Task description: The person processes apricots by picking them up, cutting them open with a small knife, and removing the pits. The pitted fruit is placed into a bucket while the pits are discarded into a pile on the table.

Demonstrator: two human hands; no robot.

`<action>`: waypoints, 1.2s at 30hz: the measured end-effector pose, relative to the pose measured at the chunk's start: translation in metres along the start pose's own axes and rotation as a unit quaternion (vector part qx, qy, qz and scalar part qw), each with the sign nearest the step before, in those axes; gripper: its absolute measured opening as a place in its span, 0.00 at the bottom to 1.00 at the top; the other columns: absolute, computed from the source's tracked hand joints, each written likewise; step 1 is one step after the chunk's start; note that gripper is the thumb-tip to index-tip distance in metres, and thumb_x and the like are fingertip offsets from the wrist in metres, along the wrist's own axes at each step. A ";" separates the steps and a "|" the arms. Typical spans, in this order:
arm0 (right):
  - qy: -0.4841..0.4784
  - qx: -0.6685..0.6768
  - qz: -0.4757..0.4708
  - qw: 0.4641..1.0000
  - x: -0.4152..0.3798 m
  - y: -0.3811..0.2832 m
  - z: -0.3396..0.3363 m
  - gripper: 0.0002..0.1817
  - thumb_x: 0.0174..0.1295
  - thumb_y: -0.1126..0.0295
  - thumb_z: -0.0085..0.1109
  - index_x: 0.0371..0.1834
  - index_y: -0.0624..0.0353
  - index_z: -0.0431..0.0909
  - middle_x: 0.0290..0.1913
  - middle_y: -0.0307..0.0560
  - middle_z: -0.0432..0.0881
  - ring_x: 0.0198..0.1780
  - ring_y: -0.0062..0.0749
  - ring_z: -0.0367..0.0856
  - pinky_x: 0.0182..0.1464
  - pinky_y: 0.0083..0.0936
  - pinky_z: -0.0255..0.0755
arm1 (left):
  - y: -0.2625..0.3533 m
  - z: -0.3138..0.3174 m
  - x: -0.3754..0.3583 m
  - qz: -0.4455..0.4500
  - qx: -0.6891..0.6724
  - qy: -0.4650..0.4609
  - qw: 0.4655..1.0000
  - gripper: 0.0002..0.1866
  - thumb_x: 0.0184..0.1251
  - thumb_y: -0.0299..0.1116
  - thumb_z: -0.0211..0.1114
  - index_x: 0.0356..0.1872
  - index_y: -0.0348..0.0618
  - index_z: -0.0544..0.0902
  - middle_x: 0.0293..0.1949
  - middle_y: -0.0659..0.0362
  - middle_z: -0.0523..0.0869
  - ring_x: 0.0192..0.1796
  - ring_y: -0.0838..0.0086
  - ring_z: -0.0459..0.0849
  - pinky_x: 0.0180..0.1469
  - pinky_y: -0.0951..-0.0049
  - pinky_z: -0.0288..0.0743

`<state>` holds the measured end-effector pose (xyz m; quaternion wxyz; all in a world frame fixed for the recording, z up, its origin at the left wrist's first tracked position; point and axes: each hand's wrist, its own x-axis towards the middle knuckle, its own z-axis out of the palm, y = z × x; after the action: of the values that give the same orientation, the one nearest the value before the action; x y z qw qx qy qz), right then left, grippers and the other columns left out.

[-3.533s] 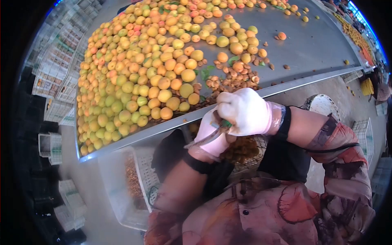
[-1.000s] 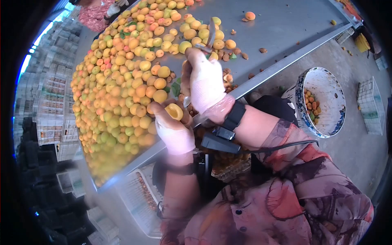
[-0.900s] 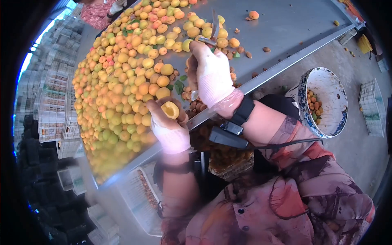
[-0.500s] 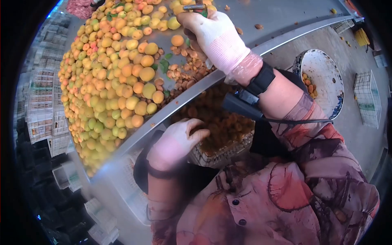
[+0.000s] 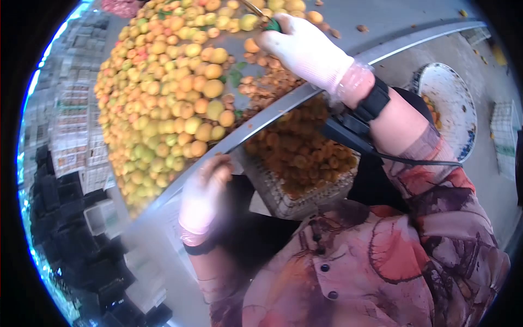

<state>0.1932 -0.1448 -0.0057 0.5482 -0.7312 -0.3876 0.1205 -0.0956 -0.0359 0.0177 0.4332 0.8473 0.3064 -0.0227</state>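
Note:
My right hand [image 5: 308, 52], in a white glove, is closed around the green handle [image 5: 271, 25] of a thin metal tool above the metal table [image 5: 259, 122]. Yellow-orange apricots [image 5: 169, 103] lie heaped on the tabletop. Brown pits [image 5: 269, 82] are scattered near its edge, below my right hand. My left hand [image 5: 204, 193] is over the near table edge, beside the lower part of the heap. Motion blurs its fingers, and whether they hold anything is unclear. Between my arms, a crate [image 5: 294, 207] contains opened orange fruit [image 5: 305, 158].
A white basin [image 5: 452, 103] with some fruit stands on the floor at right, with a white crate [image 5: 504, 136] beyond it. Stacked pale crates [image 5: 71, 131] and black crates [image 5: 60, 212] are at left. A pink mesh bag [image 5: 121, 6] is at the top.
My left hand has moved left, away from the crate to the table edge. My right hand still grips the tool, whose thin metal part now shows more. The view has shifted slightly.

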 end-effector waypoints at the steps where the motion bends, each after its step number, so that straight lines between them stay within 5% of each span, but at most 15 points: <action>1: -0.028 0.003 0.018 0.999 -0.002 -0.004 0.000 0.29 0.60 0.51 0.56 0.49 0.72 0.77 0.40 0.66 0.83 0.46 0.54 0.83 0.51 0.39 0.74 | 0.000 -0.010 -0.004 -0.018 -0.065 0.052 0.996 0.21 0.74 0.43 0.57 0.52 0.33 0.82 0.39 0.57 0.86 0.40 0.76 0.82 0.41 0.77 0.75; 2: -0.032 0.019 0.012 0.999 -0.004 0.001 0.007 0.21 0.65 0.55 0.55 0.46 0.66 0.77 0.33 0.47 0.80 0.38 0.28 0.77 0.44 0.28 0.71 | 0.001 -0.017 -0.004 -0.037 -0.078 0.122 0.989 0.21 0.75 0.44 0.56 0.51 0.32 0.82 0.39 0.57 0.87 0.38 0.79 0.81 0.38 0.79 0.73; 5: -0.063 0.083 -0.013 0.994 -0.009 -0.001 0.021 0.21 0.66 0.57 0.56 0.48 0.66 0.77 0.35 0.46 0.81 0.38 0.27 0.77 0.45 0.26 0.72 | -0.022 -0.049 0.012 0.020 0.125 0.228 0.965 0.19 0.73 0.42 0.59 0.49 0.33 0.84 0.37 0.54 0.88 0.38 0.74 0.84 0.42 0.76 0.75; 6: -0.080 0.066 -0.002 0.995 -0.011 -0.003 0.024 0.24 0.65 0.54 0.54 0.49 0.69 0.75 0.38 0.65 0.82 0.45 0.50 0.83 0.49 0.39 0.74 | -0.024 -0.053 0.019 -0.010 0.137 0.233 0.963 0.17 0.71 0.40 0.60 0.48 0.34 0.84 0.38 0.50 0.88 0.40 0.64 0.85 0.44 0.70 0.76; 7: -0.063 0.072 -0.016 0.995 -0.013 0.004 0.033 0.25 0.66 0.54 0.54 0.50 0.69 0.74 0.37 0.66 0.81 0.43 0.51 0.83 0.47 0.40 0.74 | -0.019 -0.056 0.030 -0.039 0.148 0.238 0.959 0.16 0.69 0.38 0.60 0.46 0.35 0.85 0.39 0.46 0.88 0.41 0.54 0.86 0.47 0.64 0.77; 11: -0.096 0.095 -0.050 0.990 -0.020 -0.004 0.044 0.23 0.67 0.56 0.54 0.50 0.68 0.73 0.33 0.64 0.82 0.43 0.53 0.84 0.46 0.39 0.75 | -0.033 -0.059 0.074 -0.024 0.275 0.185 0.943 0.18 0.68 0.43 0.60 0.47 0.39 0.85 0.43 0.43 0.87 0.47 0.49 0.85 0.53 0.60 0.77; 17: -0.166 0.052 -0.024 0.984 -0.021 -0.015 0.043 0.22 0.67 0.56 0.55 0.47 0.69 0.73 0.35 0.68 0.81 0.44 0.61 0.82 0.46 0.42 0.74 | -0.021 -0.054 0.118 -0.098 0.367 0.060 0.923 0.22 0.67 0.45 0.60 0.52 0.36 0.83 0.45 0.39 0.86 0.53 0.47 0.83 0.57 0.58 0.75; 21: -0.156 0.050 -0.057 0.985 -0.021 -0.008 0.051 0.22 0.66 0.57 0.56 0.47 0.71 0.73 0.37 0.71 0.80 0.45 0.64 0.80 0.46 0.45 0.74 | -0.008 -0.050 0.131 -0.137 0.392 0.042 0.909 0.32 0.57 0.51 0.69 0.52 0.31 0.80 0.50 0.39 0.85 0.57 0.47 0.81 0.59 0.58 0.75; 22: -0.154 0.077 -0.044 0.984 -0.022 -0.006 0.054 0.18 0.67 0.61 0.58 0.48 0.67 0.74 0.32 0.62 0.79 0.37 0.46 0.82 0.42 0.35 0.74 | 0.002 -0.048 0.134 -0.173 0.396 0.027 0.901 0.34 0.54 0.51 0.72 0.53 0.32 0.79 0.51 0.39 0.84 0.57 0.48 0.81 0.59 0.59 0.75; 23: -0.162 0.069 -0.037 0.984 -0.022 -0.006 0.054 0.18 0.68 0.60 0.58 0.47 0.67 0.74 0.32 0.62 0.79 0.37 0.48 0.82 0.43 0.35 0.74 | 0.003 -0.049 0.137 -0.167 0.396 0.033 0.902 0.34 0.54 0.51 0.72 0.53 0.32 0.79 0.51 0.39 0.84 0.57 0.48 0.81 0.59 0.59 0.75; 27: -0.180 0.071 -0.026 0.981 -0.021 -0.008 0.055 0.18 0.68 0.59 0.57 0.47 0.65 0.74 0.33 0.61 0.80 0.39 0.53 0.82 0.45 0.36 0.74 | -0.017 -0.049 0.138 -0.150 0.348 0.073 0.922 0.35 0.50 0.44 0.77 0.55 0.31 0.76 0.51 0.39 0.84 0.57 0.49 0.82 0.59 0.60 0.75; 29: -0.165 0.088 -0.050 0.981 -0.022 -0.007 0.055 0.20 0.67 0.57 0.55 0.44 0.67 0.71 0.35 0.71 0.79 0.44 0.66 0.79 0.45 0.47 0.73 | -0.030 -0.048 0.138 -0.119 0.341 0.096 0.927 0.37 0.50 0.44 0.77 0.56 0.31 0.73 0.48 0.41 0.85 0.54 0.51 0.83 0.57 0.61 0.77; 33: -0.155 0.131 -0.047 0.978 -0.024 -0.007 0.055 0.19 0.67 0.57 0.55 0.43 0.67 0.70 0.34 0.71 0.79 0.43 0.67 0.79 0.45 0.46 0.73 | -0.010 -0.055 0.116 -0.134 0.248 0.119 0.952 0.33 0.54 0.38 0.74 0.57 0.30 0.74 0.49 0.45 0.85 0.51 0.57 0.85 0.53 0.65 0.77; 35: -0.147 0.146 -0.044 0.977 -0.025 -0.014 0.053 0.19 0.67 0.58 0.55 0.44 0.67 0.71 0.34 0.70 0.78 0.44 0.67 0.78 0.45 0.44 0.73 | 0.004 -0.051 0.096 -0.071 -0.162 0.164 0.970 0.27 0.61 0.35 0.68 0.58 0.29 0.74 0.48 0.51 0.84 0.47 0.66 0.83 0.49 0.70 0.77; 36: -0.180 0.140 -0.009 0.974 -0.026 -0.021 0.046 0.18 0.66 0.60 0.55 0.44 0.67 0.71 0.34 0.69 0.79 0.44 0.65 0.79 0.45 0.43 0.74 | 0.015 -0.047 0.085 -0.028 -0.222 0.173 0.959 0.24 0.64 0.33 0.65 0.57 0.29 0.74 0.49 0.53 0.83 0.47 0.69 0.82 0.48 0.72 0.75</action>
<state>0.1389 -0.1285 -0.0103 0.5675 -0.6101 -0.4656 0.2982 -0.0295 0.0348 0.0320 0.5504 0.7116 0.3977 0.1806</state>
